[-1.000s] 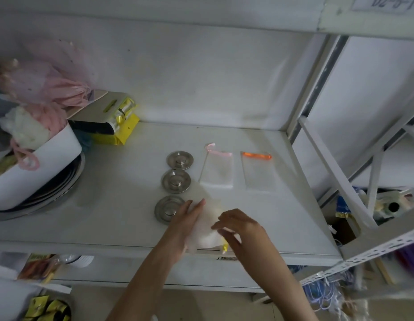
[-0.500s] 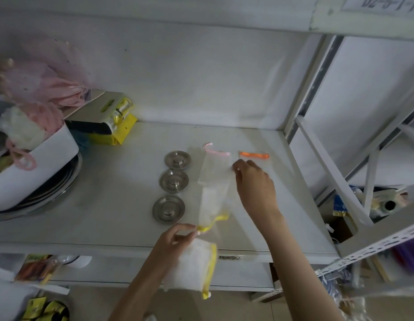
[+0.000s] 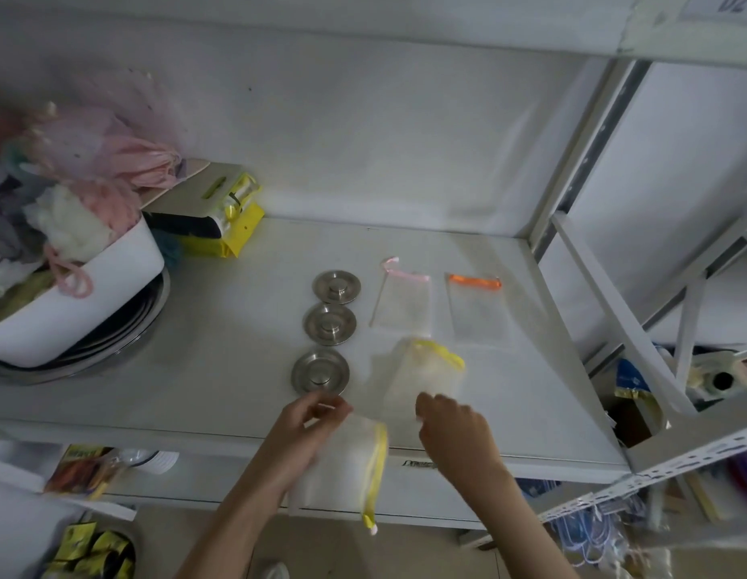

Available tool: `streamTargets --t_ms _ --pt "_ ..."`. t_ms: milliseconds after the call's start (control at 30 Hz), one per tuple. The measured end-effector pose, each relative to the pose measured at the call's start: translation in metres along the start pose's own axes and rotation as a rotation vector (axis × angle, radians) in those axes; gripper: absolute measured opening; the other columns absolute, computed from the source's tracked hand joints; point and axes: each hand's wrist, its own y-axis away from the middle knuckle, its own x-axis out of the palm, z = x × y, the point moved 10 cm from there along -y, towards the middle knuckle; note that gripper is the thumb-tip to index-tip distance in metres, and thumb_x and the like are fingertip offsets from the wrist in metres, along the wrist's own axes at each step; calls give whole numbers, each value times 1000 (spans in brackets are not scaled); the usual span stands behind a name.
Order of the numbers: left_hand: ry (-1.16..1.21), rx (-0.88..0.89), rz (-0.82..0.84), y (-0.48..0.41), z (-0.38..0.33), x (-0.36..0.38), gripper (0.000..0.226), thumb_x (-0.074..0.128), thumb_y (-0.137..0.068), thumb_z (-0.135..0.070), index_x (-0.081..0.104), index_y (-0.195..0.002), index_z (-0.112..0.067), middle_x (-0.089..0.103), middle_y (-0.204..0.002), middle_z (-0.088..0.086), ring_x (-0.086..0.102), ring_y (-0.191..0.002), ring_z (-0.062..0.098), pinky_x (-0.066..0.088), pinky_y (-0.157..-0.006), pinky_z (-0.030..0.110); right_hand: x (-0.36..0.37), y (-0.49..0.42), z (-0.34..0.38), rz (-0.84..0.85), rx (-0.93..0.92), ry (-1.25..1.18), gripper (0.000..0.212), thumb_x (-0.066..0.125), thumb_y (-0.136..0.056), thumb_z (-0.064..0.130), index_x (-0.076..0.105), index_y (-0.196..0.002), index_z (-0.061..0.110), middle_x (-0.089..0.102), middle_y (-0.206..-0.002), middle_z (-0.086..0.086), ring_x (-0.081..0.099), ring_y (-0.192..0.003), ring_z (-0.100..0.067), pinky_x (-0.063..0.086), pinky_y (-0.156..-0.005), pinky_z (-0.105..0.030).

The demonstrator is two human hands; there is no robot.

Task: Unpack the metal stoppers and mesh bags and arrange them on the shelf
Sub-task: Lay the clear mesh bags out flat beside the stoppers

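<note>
Mesh bags first: four counted. Left hand [image 3: 309, 428] at 7 o'clock of the shelf [image 3: 221, 369], fingers [image 3: 325, 407] pinched together on the top corner of a yellow-trimmed bag [image 3: 346, 465], which hangs below the shelf's front edge. Right hand [image 3: 455, 428] at 6 o'clock, fingers curled and closed at the near end of a second yellow-trimmed bag [image 3: 426, 378] that lies partly on the shelf; motion blur, so cannot tell if the grip is firm. Pink-ribboned bag [image 3: 403, 302] and orange-ribboned bag [image 3: 476, 311] lie flat side by side toward 1 o'clock. Metal stoppers: three, in a column at centre: far [image 3: 336, 287], middle [image 3: 330, 324], near [image 3: 320, 371], close together but apart. White tub [image 3: 83, 302] of soft clutter at 9 o'clock.
</note>
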Motion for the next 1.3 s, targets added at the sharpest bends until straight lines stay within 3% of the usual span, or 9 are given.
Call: streamTargets --t_ms 100,233,367,433,667,867,1000,1167,1300 --pt "8 15 -1 -2 0 -1 12 60 -88 -29 67 -91 -20 62 -86 -3 51 -69 5 34 -52 16 25 11 -7 95 -1 48 37 43 -88 -1 39 -122 12 40 -71 -3 61 -85 -30 35 -65 -29" --pt "25 9 24 -1 1 3 13 61 -87 -29 66 -92 -18 60 -84 -4 50 -71 6 35 -54 17 24 15 -12 119 -19 48 43 43 -88 3 35 -129 16 48 -104 -9 53 -101 -29 35 -69 -31" --pt "41 0 22 -2 1 5 12 62 -86 -29 68 -90 -19 62 -87 -2 53 -74 7 36 -60 22 18 14 -12 195 -58 12 46 51 -90 48 42 -122 15 44 -123 -8 46 -112 -28 45 -85 -36" --pt "55 1 15 -3 1 4 11 63 -86 -28 68 -89 -19 63 -90 1 54 -77 9 37 -62 23 11 7 -10 131 -50 -39 50 44 -91 55 42 -122 17 45 -124 -6 47 -113 -27 47 -87 -37" --pt "38 55 9 -7 -17 3 14 62 -86 -29 67 -92 -17 58 -79 -7 49 -64 1 36 -52 15 21 -25 12 62 -105 -23 43 49 -93 19 36 -134 20 38 -137 -8 39 -120 -31 49 -90 -40" --pt "74 105 19 -15 -31 7 19 62 -87 -27 67 -95 -11 57 -81 -1 48 -72 8 38 -50 9 13 -43 22 25 -142 -111 45 48 -91 11 39 -135 20 42 -138 -6 41 -122 -30 45 -94 -39" --pt "95 146 36 -18 -42 18 8 62 -87 -20 67 -86 -14 65 -67 -17 56 -69 -2 38 -54 1 -15 -33 11 -11 -154 -387 50 38 -88 -2 43 -132 20 52 -131 -5 49 -117 -25 46 -92 -37" --pt "108 195 48 -22 -50 36 11 61 -87 -19 68 -80 -23 67 -64 -26 57 -65 -11 41 -62 2 -35 -2 -7 125 -93 -1041 27 34 -95 8 55 -106 21 61 -90 -2 57 -90 -21 49 -82 -31" --pt "87 225 62 -24 -56 57 15 62 -87 -20 67 -74 -26 68 -72 -16 58 -69 -10 41 -63 1 -44 13 -23 137 -152 -978 17 51 -94 5 57 -108 13 57 -91 -1 61 -76 -11 51 -68 -16"
